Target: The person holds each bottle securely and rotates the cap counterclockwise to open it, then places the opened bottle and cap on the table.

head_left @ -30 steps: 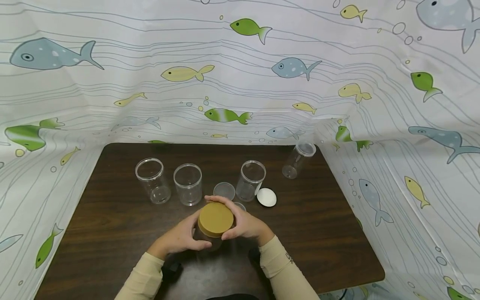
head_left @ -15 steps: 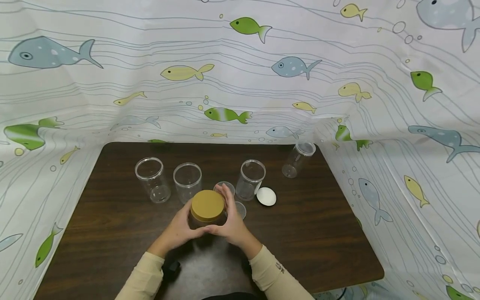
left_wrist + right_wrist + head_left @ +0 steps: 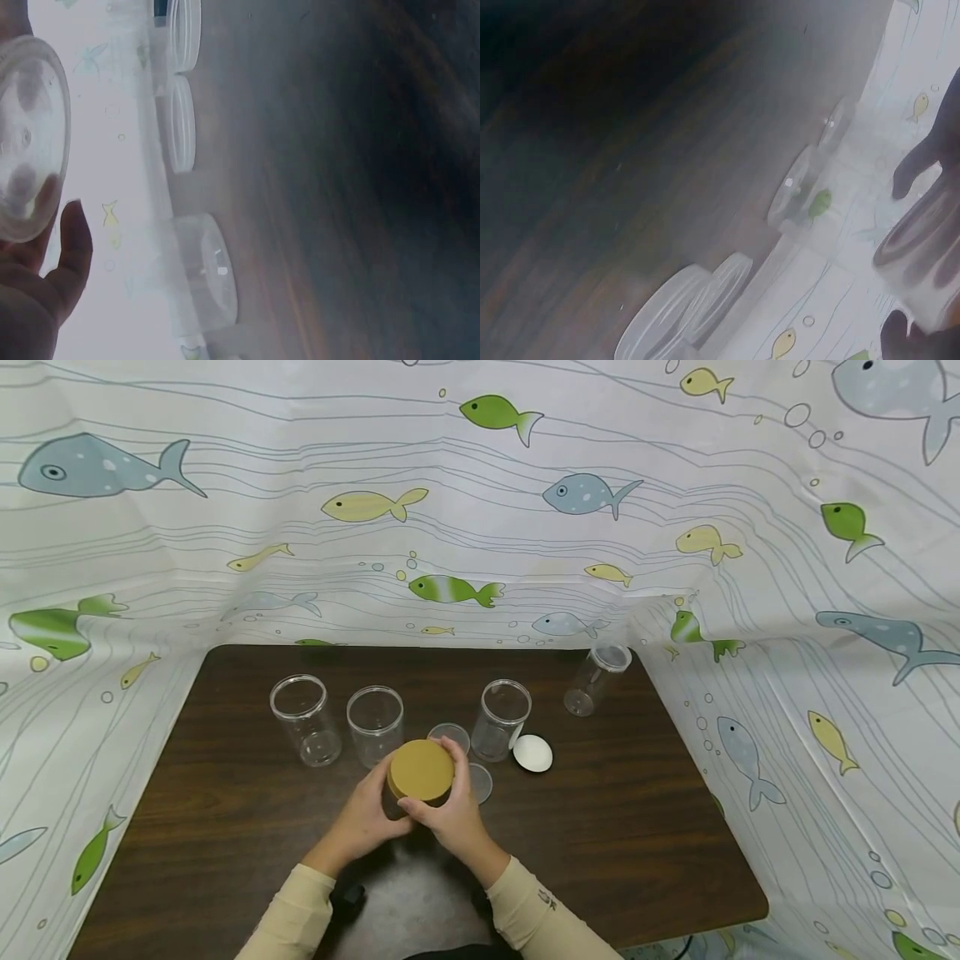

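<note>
A clear jar (image 3: 34, 142) with a mustard-gold lid (image 3: 422, 770) is held up over the near middle of the table. My left hand (image 3: 362, 817) grips the jar from the left, with its thumb low along the near side. From the right, my right hand (image 3: 459, 823) curls round the lid, its thumb on the near edge and fingers on the far right. The jar's round base shows in the left wrist view. Just beyond the hands lie two clear discs, one disc (image 3: 450, 737) farther off and another disc (image 3: 482, 782) beside my right hand.
Open clear jars stand behind: one jar (image 3: 306, 720) at left, another jar (image 3: 376, 722) beside it, a third jar (image 3: 502, 727) right of centre. A capped clear jar (image 3: 596, 681) is at the back right. A white round lid (image 3: 533, 753) lies on the brown table (image 3: 615, 827).
The lidded jar has shifted away from me and slightly left. My right hand has moved left and changed its hold; its thumb now lies on the lid's near edge.
</note>
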`<state>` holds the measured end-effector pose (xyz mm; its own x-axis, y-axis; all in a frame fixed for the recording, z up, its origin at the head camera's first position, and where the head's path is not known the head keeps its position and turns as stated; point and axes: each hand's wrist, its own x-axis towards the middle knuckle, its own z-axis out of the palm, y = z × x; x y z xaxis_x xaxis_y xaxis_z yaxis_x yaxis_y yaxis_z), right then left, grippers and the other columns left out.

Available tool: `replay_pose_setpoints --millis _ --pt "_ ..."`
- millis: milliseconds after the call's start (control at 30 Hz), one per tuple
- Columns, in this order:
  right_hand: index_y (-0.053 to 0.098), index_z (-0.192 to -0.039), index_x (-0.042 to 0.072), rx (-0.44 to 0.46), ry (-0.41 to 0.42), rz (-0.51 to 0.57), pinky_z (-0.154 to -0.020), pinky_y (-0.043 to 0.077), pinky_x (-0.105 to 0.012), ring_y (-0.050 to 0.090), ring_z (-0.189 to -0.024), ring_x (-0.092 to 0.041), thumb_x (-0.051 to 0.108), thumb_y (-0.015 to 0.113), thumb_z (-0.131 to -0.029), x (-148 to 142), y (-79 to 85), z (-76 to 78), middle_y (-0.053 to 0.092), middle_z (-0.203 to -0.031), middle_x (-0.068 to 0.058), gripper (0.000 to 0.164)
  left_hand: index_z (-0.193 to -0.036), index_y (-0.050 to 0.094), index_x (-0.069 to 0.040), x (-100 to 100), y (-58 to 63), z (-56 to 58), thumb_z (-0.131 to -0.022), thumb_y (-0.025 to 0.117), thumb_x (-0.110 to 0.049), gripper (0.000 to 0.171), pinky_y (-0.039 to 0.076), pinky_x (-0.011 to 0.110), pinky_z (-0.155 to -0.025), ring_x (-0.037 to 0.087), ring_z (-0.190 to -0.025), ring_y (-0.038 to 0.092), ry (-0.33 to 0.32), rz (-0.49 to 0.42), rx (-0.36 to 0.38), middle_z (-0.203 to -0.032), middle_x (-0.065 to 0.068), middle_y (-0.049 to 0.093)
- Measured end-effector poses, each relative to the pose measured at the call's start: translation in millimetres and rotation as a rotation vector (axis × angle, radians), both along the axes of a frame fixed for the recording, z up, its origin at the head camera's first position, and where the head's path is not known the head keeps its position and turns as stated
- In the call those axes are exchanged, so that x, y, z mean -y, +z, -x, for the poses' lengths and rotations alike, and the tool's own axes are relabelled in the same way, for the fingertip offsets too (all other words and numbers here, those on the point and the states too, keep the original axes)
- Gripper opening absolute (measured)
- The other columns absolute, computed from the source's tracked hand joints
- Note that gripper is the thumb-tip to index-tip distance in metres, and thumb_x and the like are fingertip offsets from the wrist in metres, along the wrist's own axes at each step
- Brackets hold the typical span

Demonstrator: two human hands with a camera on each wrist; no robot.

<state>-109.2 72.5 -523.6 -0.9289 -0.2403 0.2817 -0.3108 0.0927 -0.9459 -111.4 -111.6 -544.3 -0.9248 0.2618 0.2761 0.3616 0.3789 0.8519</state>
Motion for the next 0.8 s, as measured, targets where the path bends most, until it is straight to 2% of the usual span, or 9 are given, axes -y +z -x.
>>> replay_pose_setpoints --millis 67,233,333,433,600,800 --pt "0.026 -0.155 0.013 0.003 0.05 0.007 -0.11 0.038 -0.039 0.046 -0.134 -0.023 0.029 0.087 -0.082 -4 0.5 2.4 0.04 -0.156 -0.009 0.097 -0.148 0.043 -0.001 2 1.9 -0.3 -0.066 0.09 -0.01 0.095 0.045 0.052 -0.103 0.029 -0.122 0.057 -0.005 0.011 -0.008 -0.136 0.015 0.059" --pt "0.029 -0.154 0.012 0.006 0.218 0.053 -0.111 0.037 -0.034 0.046 -0.135 -0.021 0.044 0.084 -0.083 -16 2.3 11.2 0.042 -0.156 -0.008 0.095 -0.143 0.048 -0.004 6 7.1 -2.0 -0.068 0.092 -0.019 0.089 0.05 0.04 -0.095 0.019 -0.111 0.061 -0.056 0.028 -0.004 -0.126 0.007 0.065" --pt "0.032 -0.153 0.008 0.023 0.345 0.119 -0.109 0.039 -0.032 0.047 -0.134 -0.021 0.045 0.082 -0.084 -23 1.3 17.5 0.043 -0.155 -0.013 0.092 -0.145 0.046 -0.007 8 9.1 -3.4 -0.071 0.092 -0.023 0.088 0.051 0.037 -0.094 0.015 -0.109 0.061 -0.125 0.004 0.046 -0.125 0.004 0.065" --pt "0.031 -0.153 0.004 0.078 0.474 0.196 -0.108 0.04 -0.03 0.047 -0.133 -0.02 0.041 0.082 -0.086 -30 -0.6 22.5 0.04 -0.156 -0.019 0.092 -0.151 0.04 -0.008 9 10.1 -4.3 -0.074 0.09 -0.025 0.093 0.048 0.035 -0.099 0.015 -0.117 0.058 -0.198 -0.023 0.109 -0.133 0.004 0.061" --pt "0.027 -0.153 0.0 0.126 0.608 0.232 -0.11 0.038 -0.03 0.046 -0.134 -0.02 0.04 0.082 -0.086 -38 -2.7 29.4 0.036 -0.156 -0.025 0.095 -0.154 0.035 -0.005 11 10.0 -5.4 -0.078 0.088 -0.027 0.095 0.042 0.038 -0.108 0.02 -0.13 0.052 -0.254 -0.017 0.165 -0.145 0.009 0.054" --pt "0.019 -0.156 0.0 0.16 0.727 0.233 -0.111 0.038 -0.034 0.043 -0.137 -0.021 0.046 0.079 -0.087 -43 -6.1 36.5 0.029 -0.161 -0.023 0.103 -0.154 0.036 -0.008 10 11.5 -6.2 -0.08 0.086 -0.028 0.091 0.038 0.051 -0.109 0.021 -0.13 0.051 -0.317 -0.02 0.236 -0.141 0.005 0.056"
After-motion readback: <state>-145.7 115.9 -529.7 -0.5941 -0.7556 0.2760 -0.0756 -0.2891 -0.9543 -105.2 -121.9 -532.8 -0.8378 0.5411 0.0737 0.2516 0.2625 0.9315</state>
